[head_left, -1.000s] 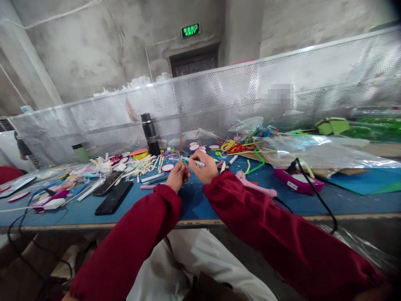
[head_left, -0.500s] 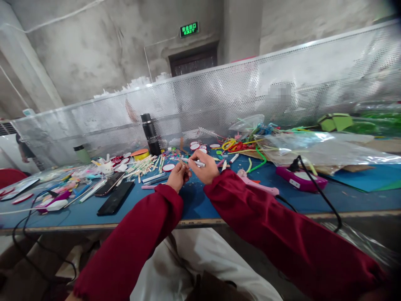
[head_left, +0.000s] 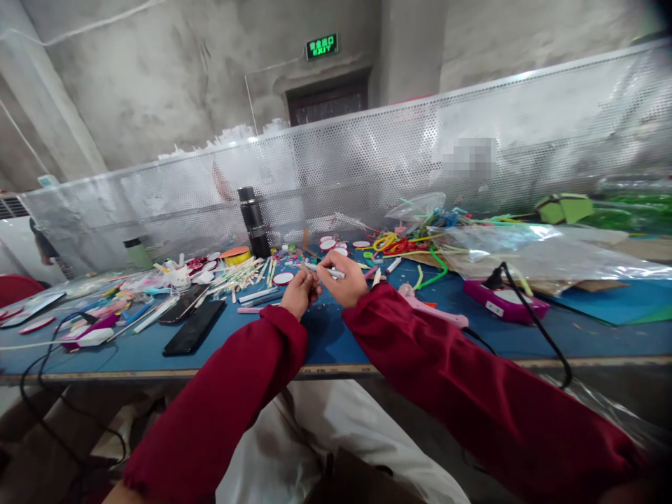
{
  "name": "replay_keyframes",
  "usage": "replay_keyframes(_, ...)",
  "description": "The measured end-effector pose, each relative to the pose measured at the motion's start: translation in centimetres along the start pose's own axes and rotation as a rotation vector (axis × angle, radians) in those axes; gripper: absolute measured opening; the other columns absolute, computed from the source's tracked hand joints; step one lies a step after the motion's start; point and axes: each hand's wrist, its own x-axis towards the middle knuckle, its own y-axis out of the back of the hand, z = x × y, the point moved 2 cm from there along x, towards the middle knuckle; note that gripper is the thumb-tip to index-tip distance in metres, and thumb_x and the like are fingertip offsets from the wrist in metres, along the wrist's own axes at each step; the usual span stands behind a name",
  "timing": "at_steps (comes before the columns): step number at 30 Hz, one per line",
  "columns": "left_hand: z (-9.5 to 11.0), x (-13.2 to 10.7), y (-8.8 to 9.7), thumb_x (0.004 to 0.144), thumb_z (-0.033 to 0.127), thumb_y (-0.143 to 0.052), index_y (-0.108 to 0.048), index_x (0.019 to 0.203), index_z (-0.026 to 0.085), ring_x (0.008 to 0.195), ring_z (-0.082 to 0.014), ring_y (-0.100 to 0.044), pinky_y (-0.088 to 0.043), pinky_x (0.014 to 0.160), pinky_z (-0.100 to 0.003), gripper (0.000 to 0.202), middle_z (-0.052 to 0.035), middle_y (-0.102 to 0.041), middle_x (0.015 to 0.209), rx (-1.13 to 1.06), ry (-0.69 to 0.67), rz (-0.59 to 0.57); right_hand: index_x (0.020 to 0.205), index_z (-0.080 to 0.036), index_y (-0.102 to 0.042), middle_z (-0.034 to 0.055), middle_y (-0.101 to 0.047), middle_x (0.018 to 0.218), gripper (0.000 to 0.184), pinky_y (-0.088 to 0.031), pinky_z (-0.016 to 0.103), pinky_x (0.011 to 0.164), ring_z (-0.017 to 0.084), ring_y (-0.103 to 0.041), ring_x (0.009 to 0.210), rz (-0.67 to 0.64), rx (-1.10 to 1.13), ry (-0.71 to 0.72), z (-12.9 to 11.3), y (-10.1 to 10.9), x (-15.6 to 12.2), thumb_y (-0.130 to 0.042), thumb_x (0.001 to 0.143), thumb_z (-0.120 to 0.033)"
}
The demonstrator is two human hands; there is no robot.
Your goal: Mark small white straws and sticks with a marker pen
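Note:
My right hand (head_left: 344, 278) is closed round a white-and-grey marker pen (head_left: 336, 273), held like a writing tool with its tip pointing left. Close beside it, my left hand (head_left: 301, 292) is pinched round a small brownish piece (head_left: 306, 269), too small to make out; it looks like a bit of wooden stick. The pen's tip meets or nearly meets this piece. Both hands are raised a little over the blue table (head_left: 328, 339). Left of my left hand lie several capped markers (head_left: 261, 297), and behind it a white disc with a red rim (head_left: 283, 278).
A black phone (head_left: 194, 327) lies to the left, near loose wooden sticks (head_left: 246, 278). A black bottle (head_left: 254, 222) stands at the back against the perforated metal screen (head_left: 346, 161). On the right are a pink glue gun (head_left: 435, 311), a purple power strip (head_left: 504, 301) and clear plastic sheeting (head_left: 556, 248).
The view has shifted very slightly. Both hands keep nearly the same pose and hold, with the pen still against or close to the small piece.

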Motion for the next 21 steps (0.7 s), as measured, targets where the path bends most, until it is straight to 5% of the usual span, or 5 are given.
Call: replay_keyframes(21, -0.07, 0.00, -0.03, 0.091, 0.054, -0.059, -0.045, 0.090, 0.020, 0.040, -0.0053, -0.039, -0.019, 0.039, -0.019, 0.036, 0.0051, -0.056, 0.064, 0.036, -0.031, -0.048, 0.075, -0.024, -0.055, -0.0007, -0.063, 0.070, 0.014, -0.038, 0.030, 0.063, 0.016, -0.056, 0.066, -0.003, 0.000, 0.010, -0.50, 0.30, 0.07, -0.057, 0.088, -0.029)
